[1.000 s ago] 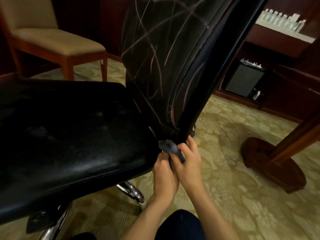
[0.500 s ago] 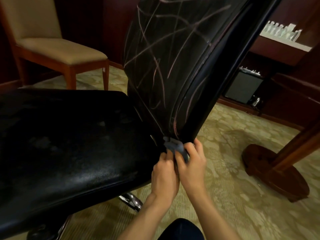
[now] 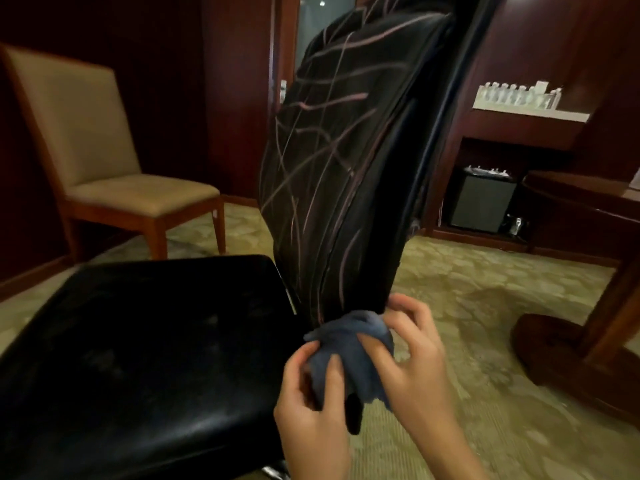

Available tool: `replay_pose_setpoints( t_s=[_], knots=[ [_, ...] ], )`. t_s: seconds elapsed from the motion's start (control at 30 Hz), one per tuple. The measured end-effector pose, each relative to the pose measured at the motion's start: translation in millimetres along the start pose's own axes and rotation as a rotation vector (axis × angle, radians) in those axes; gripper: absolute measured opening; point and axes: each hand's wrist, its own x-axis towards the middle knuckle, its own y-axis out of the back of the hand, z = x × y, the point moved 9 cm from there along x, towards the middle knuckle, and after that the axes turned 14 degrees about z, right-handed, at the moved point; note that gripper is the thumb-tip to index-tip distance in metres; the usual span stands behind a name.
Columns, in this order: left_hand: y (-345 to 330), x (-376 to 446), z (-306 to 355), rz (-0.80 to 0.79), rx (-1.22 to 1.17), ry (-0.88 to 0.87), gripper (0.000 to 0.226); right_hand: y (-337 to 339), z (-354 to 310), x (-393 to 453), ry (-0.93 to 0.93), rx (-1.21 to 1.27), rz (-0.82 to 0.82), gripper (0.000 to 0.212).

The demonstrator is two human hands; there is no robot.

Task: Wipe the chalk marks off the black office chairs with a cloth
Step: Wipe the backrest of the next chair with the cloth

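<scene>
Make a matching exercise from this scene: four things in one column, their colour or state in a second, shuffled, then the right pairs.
Things:
1. cloth
2. backrest
3. wooden chair
4. seat

States:
A. beige cushions, standing at the back on the left
B. black and glossy, with no clear chalk lines
C. blue-grey, held by both hands
D. black, crossed with pinkish chalk lines

Pairs: 1-C, 2-D, 3-A, 4-B
</scene>
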Motion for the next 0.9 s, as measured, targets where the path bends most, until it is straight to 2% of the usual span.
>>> replay_pose_setpoints(
  t_s=[0.07,0.17,0.33,0.47,0.57,0.7,0.9],
  knots=[
    [1.7,-6.4,32.2,0.046,-0.014,-0.125,0.038,7.5,-20.6,11.8,0.029,0.057,0.034,0.015],
    [-6.0,-10.7,80.1,-0.012,-0.027,-0.338,0.05,20.1,-53.6,26.0,0.102,0.102,0.092,0.011],
    [-25.8,-6.3,156.3,-0.098,-0.132,-0.583,0.032,38.5,-116.3,61.7,0.355,-0.024,0.285,0.019],
    [-55.8,-0.8,206.9,-0.117,-0.021,-0.877,0.034,41.8,-156.1,97.1,0.463,-0.162,0.481,0.024],
    [-70.8,4.1,221.4,-0.104,0.117,-1.091,0.036,26.9,-153.2,109.3,0.382,-0.082,0.428,0.021],
    [-69.0,2.3,198.5,-0.129,0.256,-1.228,0.037,9.1,-130.2,87.4,0.291,0.08,0.333,0.01],
    [-44.6,0.0,142.7,-0.183,0.454,-1.424,0.03,-14.6,-85.6,33.5,0.308,-0.058,0.208,0.007]
  ],
)
